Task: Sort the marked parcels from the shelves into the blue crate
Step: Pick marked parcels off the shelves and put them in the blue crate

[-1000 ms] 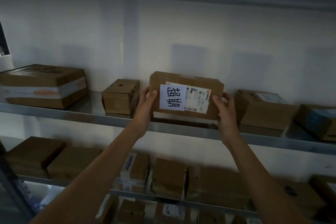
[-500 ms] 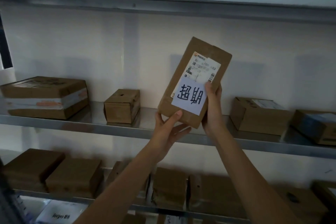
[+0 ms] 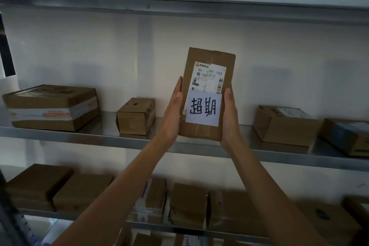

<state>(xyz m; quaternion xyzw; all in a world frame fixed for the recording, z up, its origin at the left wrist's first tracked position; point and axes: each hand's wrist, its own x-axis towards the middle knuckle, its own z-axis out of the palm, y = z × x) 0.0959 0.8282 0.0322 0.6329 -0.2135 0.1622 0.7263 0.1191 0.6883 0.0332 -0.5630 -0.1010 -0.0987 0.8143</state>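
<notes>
I hold a flat brown cardboard parcel upright in front of the middle shelf. It carries a white shipping label and, below it, a white paper mark with two handwritten black characters, now upright. My left hand grips its left edge and my right hand grips its right edge, fingers wrapped behind. The blue crate is not in view.
On the middle shelf stand a large taped box at the left, a small box beside my left hand, and two boxes at the right. The lower shelf holds several brown parcels. An upper shelf runs overhead.
The parcel was lifted off the middle shelf and turned from lying sideways to upright, so the handwritten mark reads upright. Both hands moved to its long sides.
</notes>
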